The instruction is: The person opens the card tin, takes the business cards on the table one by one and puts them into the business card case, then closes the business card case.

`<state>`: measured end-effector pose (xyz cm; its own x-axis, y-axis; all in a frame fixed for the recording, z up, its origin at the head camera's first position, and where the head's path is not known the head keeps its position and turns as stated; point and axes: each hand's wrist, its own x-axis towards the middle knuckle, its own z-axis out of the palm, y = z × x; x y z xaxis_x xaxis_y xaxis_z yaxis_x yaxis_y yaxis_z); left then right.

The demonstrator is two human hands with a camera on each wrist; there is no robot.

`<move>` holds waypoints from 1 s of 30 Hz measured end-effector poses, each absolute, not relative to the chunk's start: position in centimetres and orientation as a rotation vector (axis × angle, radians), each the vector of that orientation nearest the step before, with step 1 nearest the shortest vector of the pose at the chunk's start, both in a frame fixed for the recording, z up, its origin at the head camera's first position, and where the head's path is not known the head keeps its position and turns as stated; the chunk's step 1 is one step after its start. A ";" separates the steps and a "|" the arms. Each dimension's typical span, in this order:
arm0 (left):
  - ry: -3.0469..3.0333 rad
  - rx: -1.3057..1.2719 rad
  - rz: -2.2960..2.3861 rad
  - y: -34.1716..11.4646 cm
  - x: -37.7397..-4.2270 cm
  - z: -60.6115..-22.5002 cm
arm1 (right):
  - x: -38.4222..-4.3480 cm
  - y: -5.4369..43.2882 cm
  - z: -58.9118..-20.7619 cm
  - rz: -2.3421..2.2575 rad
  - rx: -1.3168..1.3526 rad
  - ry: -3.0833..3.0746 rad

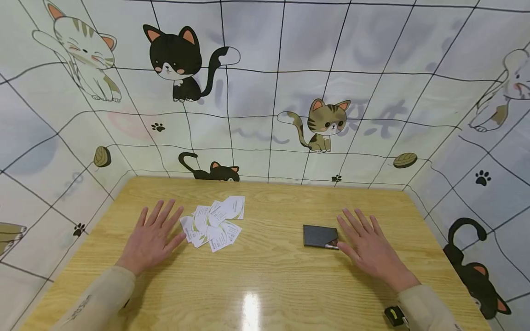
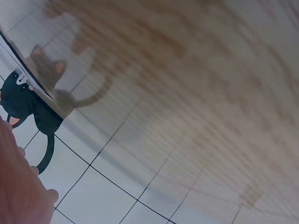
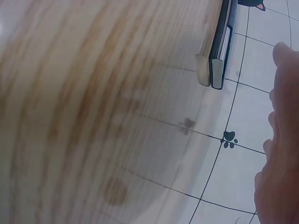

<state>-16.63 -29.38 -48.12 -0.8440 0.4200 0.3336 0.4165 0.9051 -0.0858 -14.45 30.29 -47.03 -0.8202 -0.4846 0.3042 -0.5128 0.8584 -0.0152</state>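
Observation:
In the head view my left hand [image 1: 152,236] is spread flat, palm down, over the left side of the table. Its thumb lies close beside a loose, overlapping pile of white printed cards [image 1: 215,220]. My right hand [image 1: 368,246], fingers straight and spread, is at the right with its thumb by the corner of a dark card case [image 1: 319,236]. That case has a notched corner showing a metallic edge, and it shows edge-on as a card case [image 3: 218,58] in the right wrist view. Neither hand holds anything.
The wooden table [image 1: 273,276] has a glossy surface with a bright reflection near the front. A white cloth wall [image 1: 256,92] with grid lines and cartoon cats encloses its back and sides. A black-and-yellow strap device [image 1: 395,316] sits at the right wrist.

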 end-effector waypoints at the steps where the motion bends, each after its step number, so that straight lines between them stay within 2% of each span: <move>1: -2.721 -0.617 0.013 -29.4 -16.7 -48.1 | -14.4 30.3 -47.0 0.137 0.752 -2.743; 30: -2.768 -0.610 -0.009 -28.5 -16.7 -47.4 | -14.4 30.5 -47.4 0.197 0.730 -2.778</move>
<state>-16.73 -28.50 -47.43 -0.8626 0.4095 0.2970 0.4115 0.9095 -0.0590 -14.42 30.52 -47.41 -0.8394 -0.4630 0.2848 -0.4985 0.8646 -0.0636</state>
